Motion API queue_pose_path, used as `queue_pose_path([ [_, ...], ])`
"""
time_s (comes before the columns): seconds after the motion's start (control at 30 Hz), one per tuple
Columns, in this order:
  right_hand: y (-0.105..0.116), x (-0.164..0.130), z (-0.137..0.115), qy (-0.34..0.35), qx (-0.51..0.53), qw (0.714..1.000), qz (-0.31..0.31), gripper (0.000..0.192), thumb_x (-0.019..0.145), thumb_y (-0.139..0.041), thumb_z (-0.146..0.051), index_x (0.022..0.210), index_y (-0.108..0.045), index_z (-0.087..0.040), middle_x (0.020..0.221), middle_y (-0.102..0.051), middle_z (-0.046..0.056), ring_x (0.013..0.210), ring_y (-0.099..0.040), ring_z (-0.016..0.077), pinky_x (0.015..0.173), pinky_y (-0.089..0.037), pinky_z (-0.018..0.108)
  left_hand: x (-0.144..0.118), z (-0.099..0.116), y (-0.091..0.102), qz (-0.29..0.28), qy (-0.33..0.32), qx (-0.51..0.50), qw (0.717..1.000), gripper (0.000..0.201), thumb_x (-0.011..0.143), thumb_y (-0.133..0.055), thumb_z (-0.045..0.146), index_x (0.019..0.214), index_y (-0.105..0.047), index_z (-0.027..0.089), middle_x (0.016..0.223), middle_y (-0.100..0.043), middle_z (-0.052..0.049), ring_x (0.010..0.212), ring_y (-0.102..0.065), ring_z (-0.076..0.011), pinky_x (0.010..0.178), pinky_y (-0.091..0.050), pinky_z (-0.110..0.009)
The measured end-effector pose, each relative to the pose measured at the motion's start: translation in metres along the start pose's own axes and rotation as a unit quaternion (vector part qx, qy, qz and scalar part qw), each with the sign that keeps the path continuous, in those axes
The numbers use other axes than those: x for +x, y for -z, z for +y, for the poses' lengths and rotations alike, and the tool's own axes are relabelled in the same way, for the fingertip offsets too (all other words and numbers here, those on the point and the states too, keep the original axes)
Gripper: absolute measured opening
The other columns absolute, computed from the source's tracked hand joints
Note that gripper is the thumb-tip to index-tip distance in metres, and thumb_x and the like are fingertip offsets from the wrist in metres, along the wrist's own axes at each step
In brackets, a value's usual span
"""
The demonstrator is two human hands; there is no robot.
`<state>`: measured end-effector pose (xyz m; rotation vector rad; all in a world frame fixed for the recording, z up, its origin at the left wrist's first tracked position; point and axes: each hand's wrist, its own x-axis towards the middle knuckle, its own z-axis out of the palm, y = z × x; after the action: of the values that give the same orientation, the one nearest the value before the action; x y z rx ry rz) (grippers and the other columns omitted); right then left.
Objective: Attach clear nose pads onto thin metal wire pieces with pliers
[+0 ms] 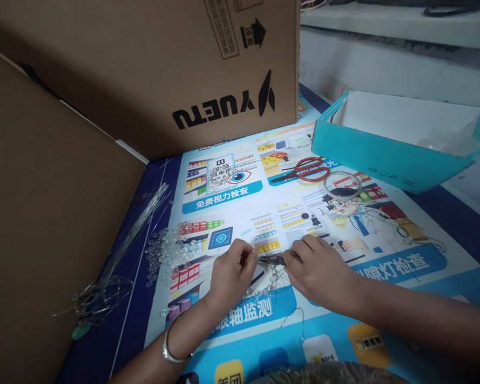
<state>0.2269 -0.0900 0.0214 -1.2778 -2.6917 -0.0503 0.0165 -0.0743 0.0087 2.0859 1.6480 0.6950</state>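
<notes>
My left hand point(230, 274) is closed in a pinch at the middle of the printed sheet. Its fingertips seem to hold one end of a string of clear beads point(265, 291), which hangs in a loop below both hands. My right hand point(318, 272) is wrapped round a pair of pliers point(272, 259). The narrow jaws point left and meet the left fingertips; whether they grip the wire there is too small to tell. Left of my left hand lies a loose pile of clear beads point(164, 255). Further left is a bundle of thin wires point(134, 226), tangled at its near end.
Red-handled scissors point(312, 178) and a pale ring-shaped coil point(360, 186) lie beyond my right hand. A teal open box point(384, 152) stands at the back right. Large cardboard panels point(144, 69) wall off the back and left. Loose wire point(434, 242) lies at the right.
</notes>
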Motion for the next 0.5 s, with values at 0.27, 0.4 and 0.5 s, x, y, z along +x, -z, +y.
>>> queue_pose_path([
  [0.27, 0.000, -0.001, 0.001, 0.018, -0.036, 0.999, 0.015, 0.022, 0.085, -0.046, -0.022, 0.101, -0.056, -0.012, 0.085, -0.053, 0.011, 0.082, -0.043, 0.0233, 0.068, -0.031, 0.035, -0.002, 0.004, 0.007, -0.038, -0.004, -0.048, 0.998, 0.010, 0.086, -0.047, 0.027, 0.081, -0.050, 0.019, 0.064, -0.053, 0.003, 0.056, -0.050, -0.0100, 0.054, -0.039, -0.021],
  [0.4, -0.002, -0.001, 0.001, 0.022, -0.037, 0.999, 0.008, 0.022, 0.084, -0.046, -0.021, 0.102, -0.056, -0.012, 0.086, -0.053, 0.011, 0.082, -0.043, 0.0239, 0.068, -0.031, 0.036, -0.011, 0.001, 0.010, -0.032, -0.049, -0.060, 0.996, 0.009, 0.087, -0.047, 0.022, 0.087, -0.055, 0.019, 0.080, -0.060, -0.001, 0.072, -0.056, -0.0125, 0.065, -0.044, -0.023],
  [0.5, -0.002, -0.001, 0.002, 0.027, -0.041, 0.999, 0.000, 0.024, 0.084, -0.046, -0.020, 0.104, -0.055, -0.011, 0.088, -0.053, 0.012, 0.085, -0.043, 0.0249, 0.069, -0.032, 0.037, -0.019, -0.005, 0.009, -0.011, -0.084, -0.047, 0.995, 0.010, 0.086, -0.048, 0.017, 0.091, -0.056, 0.019, 0.085, -0.063, -0.002, 0.079, -0.058, -0.0132, 0.069, -0.046, -0.024],
])
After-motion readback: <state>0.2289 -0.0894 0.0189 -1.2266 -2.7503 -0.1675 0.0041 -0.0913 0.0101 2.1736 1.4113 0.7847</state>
